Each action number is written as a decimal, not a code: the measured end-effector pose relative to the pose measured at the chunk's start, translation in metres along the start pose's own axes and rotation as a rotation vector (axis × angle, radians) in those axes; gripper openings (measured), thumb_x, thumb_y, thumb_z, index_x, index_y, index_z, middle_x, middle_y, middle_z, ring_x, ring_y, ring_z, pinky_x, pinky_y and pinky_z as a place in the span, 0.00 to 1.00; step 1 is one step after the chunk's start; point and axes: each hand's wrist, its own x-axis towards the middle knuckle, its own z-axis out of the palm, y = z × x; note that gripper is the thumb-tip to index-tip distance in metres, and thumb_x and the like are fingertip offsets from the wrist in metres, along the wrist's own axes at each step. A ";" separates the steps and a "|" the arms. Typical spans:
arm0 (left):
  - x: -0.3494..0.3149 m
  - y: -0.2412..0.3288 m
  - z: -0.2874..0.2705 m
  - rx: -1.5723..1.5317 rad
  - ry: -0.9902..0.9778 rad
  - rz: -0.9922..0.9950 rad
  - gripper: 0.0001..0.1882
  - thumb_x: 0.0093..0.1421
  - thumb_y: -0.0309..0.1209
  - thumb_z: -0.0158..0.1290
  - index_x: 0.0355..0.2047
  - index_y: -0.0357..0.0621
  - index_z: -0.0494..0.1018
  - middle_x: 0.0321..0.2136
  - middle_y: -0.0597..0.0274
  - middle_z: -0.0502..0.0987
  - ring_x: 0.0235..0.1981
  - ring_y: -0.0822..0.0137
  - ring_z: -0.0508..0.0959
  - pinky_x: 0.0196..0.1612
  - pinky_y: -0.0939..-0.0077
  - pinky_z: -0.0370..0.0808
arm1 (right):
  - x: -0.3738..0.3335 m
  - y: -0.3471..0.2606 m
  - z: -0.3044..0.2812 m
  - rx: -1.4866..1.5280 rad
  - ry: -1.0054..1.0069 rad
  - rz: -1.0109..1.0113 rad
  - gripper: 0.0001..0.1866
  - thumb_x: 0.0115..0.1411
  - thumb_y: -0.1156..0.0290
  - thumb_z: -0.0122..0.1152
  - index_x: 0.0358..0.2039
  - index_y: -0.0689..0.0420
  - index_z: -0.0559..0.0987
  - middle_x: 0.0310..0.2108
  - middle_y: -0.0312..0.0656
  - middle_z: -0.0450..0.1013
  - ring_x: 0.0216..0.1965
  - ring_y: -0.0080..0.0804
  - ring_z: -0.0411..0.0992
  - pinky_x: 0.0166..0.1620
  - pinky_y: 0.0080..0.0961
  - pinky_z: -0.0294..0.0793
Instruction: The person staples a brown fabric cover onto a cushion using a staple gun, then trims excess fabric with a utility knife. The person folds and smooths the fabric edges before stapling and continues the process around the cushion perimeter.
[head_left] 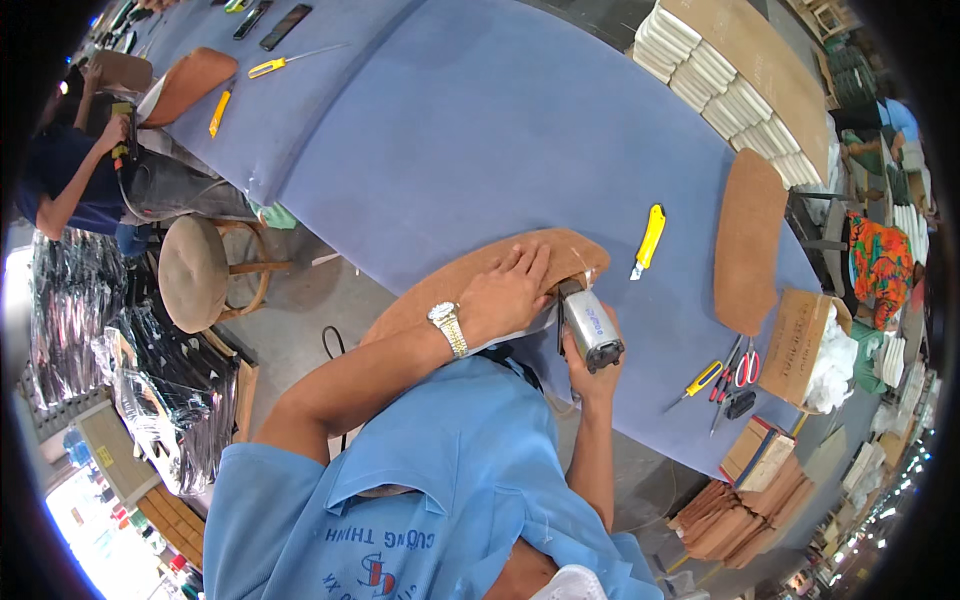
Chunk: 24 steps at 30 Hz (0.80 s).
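My right hand (580,375) is wrapped around the grip of a silver and black staple gun (588,322). Its front end meets the near edge of a curved, brown fabric-covered panel (430,292). Flat on top of that panel lies my left hand (508,290), fingers stretched out and a watch (446,328) on the wrist. The left thumb is partly hidden near the gun's nose. Beyond the gun, a yellow utility knife (650,240) rests on the blue-covered table (450,130).
Another brown panel (750,240) lies on the right. Near it are a yellow screwdriver (705,377), red-handled scissors (747,368) and a cardboard box (795,345) with white stuffing. A round stool (195,272) stands left, beside a seated person (75,180) holding a tool. Stacked white pads (700,90) fill the far right.
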 end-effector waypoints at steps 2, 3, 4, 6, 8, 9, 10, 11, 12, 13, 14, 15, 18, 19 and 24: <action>0.000 -0.003 0.007 0.047 0.061 0.028 0.40 0.68 0.43 0.55 0.72 0.33 0.55 0.69 0.37 0.64 0.68 0.42 0.68 0.64 0.53 0.75 | -0.002 -0.003 -0.001 -0.028 0.005 0.005 0.28 0.53 0.75 0.70 0.57 0.61 0.77 0.47 0.48 0.82 0.48 0.37 0.82 0.52 0.32 0.79; 0.000 -0.004 0.010 0.070 0.091 0.042 0.39 0.68 0.43 0.55 0.71 0.34 0.56 0.69 0.38 0.65 0.68 0.42 0.69 0.63 0.54 0.76 | -0.003 -0.004 0.000 -0.042 0.007 0.008 0.29 0.53 0.75 0.70 0.57 0.61 0.77 0.47 0.48 0.82 0.48 0.37 0.82 0.52 0.33 0.79; 0.000 -0.006 0.011 0.056 0.069 0.021 0.39 0.68 0.43 0.55 0.71 0.34 0.56 0.69 0.38 0.65 0.68 0.42 0.69 0.64 0.53 0.75 | -0.003 -0.004 0.001 -0.022 0.009 -0.010 0.29 0.53 0.74 0.70 0.57 0.61 0.77 0.47 0.48 0.82 0.48 0.37 0.82 0.52 0.32 0.79; 0.002 0.002 0.007 0.016 0.009 -0.002 0.39 0.68 0.42 0.55 0.71 0.33 0.56 0.69 0.39 0.65 0.69 0.42 0.68 0.66 0.52 0.73 | -0.007 -0.001 -0.002 0.004 0.029 -0.031 0.30 0.53 0.73 0.71 0.58 0.61 0.77 0.47 0.49 0.82 0.48 0.37 0.82 0.52 0.32 0.79; 0.008 0.001 -0.009 0.088 0.042 0.036 0.38 0.68 0.42 0.55 0.72 0.35 0.56 0.67 0.38 0.67 0.67 0.43 0.70 0.62 0.53 0.76 | 0.001 0.002 0.002 0.021 0.032 -0.059 0.31 0.53 0.73 0.71 0.59 0.61 0.77 0.48 0.49 0.82 0.48 0.37 0.82 0.53 0.32 0.79; 0.008 0.000 -0.012 0.104 0.041 0.069 0.38 0.67 0.41 0.55 0.72 0.36 0.57 0.66 0.37 0.68 0.66 0.44 0.71 0.60 0.54 0.77 | 0.000 0.006 0.001 0.011 0.043 -0.053 0.31 0.52 0.74 0.71 0.59 0.62 0.77 0.48 0.49 0.82 0.48 0.36 0.82 0.53 0.32 0.79; 0.009 -0.001 -0.015 0.095 0.041 0.075 0.39 0.67 0.41 0.55 0.72 0.36 0.56 0.65 0.37 0.69 0.66 0.44 0.71 0.60 0.53 0.77 | -0.001 0.009 0.002 0.009 0.041 -0.065 0.31 0.53 0.74 0.71 0.59 0.62 0.77 0.49 0.49 0.82 0.48 0.36 0.82 0.52 0.31 0.79; 0.011 -0.003 -0.018 0.084 0.041 0.080 0.39 0.67 0.40 0.55 0.72 0.37 0.56 0.64 0.37 0.70 0.66 0.43 0.71 0.59 0.53 0.77 | 0.000 0.002 0.002 0.016 0.033 -0.046 0.31 0.52 0.74 0.71 0.59 0.62 0.77 0.50 0.49 0.81 0.48 0.37 0.82 0.52 0.31 0.79; 0.012 -0.002 -0.019 0.080 0.048 0.081 0.39 0.67 0.39 0.55 0.72 0.37 0.56 0.63 0.36 0.71 0.65 0.43 0.71 0.59 0.53 0.77 | 0.002 -0.005 0.001 0.031 0.022 -0.036 0.32 0.51 0.74 0.71 0.59 0.61 0.77 0.50 0.50 0.81 0.48 0.39 0.82 0.52 0.31 0.79; 0.011 0.002 -0.017 0.071 0.027 0.060 0.39 0.67 0.39 0.56 0.73 0.36 0.55 0.63 0.36 0.71 0.65 0.42 0.71 0.59 0.53 0.77 | 0.000 -0.004 -0.002 0.018 0.013 -0.040 0.33 0.51 0.74 0.71 0.59 0.61 0.77 0.51 0.50 0.81 0.49 0.40 0.82 0.52 0.31 0.79; 0.010 0.004 -0.019 0.075 0.016 0.029 0.40 0.66 0.38 0.56 0.73 0.36 0.55 0.62 0.36 0.72 0.65 0.42 0.71 0.59 0.53 0.77 | 0.002 -0.003 -0.001 0.018 -0.003 -0.053 0.33 0.50 0.74 0.71 0.60 0.60 0.77 0.51 0.50 0.81 0.49 0.42 0.82 0.52 0.31 0.79; 0.009 0.004 -0.019 0.079 0.005 -0.002 0.40 0.66 0.38 0.56 0.73 0.35 0.54 0.62 0.35 0.72 0.65 0.41 0.71 0.59 0.52 0.77 | 0.002 -0.003 -0.002 0.017 -0.021 -0.068 0.34 0.49 0.74 0.71 0.60 0.60 0.77 0.52 0.51 0.80 0.49 0.44 0.82 0.53 0.32 0.79; 0.012 -0.009 -0.001 0.087 0.099 0.099 0.41 0.65 0.37 0.57 0.73 0.33 0.53 0.62 0.34 0.72 0.65 0.40 0.71 0.60 0.52 0.76 | 0.001 -0.007 -0.007 0.022 -0.079 -0.073 0.32 0.54 0.74 0.71 0.60 0.65 0.76 0.50 0.48 0.81 0.50 0.31 0.79 0.55 0.28 0.77; 0.012 -0.012 0.003 0.076 0.080 0.093 0.42 0.65 0.36 0.57 0.73 0.33 0.53 0.63 0.35 0.71 0.65 0.41 0.71 0.61 0.52 0.76 | 0.001 -0.006 -0.007 0.013 -0.076 -0.069 0.33 0.52 0.75 0.71 0.60 0.63 0.76 0.51 0.49 0.80 0.50 0.37 0.80 0.55 0.30 0.77; 0.010 -0.008 -0.002 0.069 0.056 0.074 0.43 0.63 0.33 0.60 0.73 0.33 0.53 0.66 0.37 0.68 0.67 0.41 0.69 0.64 0.55 0.74 | 0.006 -0.012 -0.009 0.011 -0.095 -0.036 0.36 0.46 0.75 0.71 0.60 0.58 0.76 0.53 0.52 0.80 0.51 0.49 0.81 0.53 0.33 0.79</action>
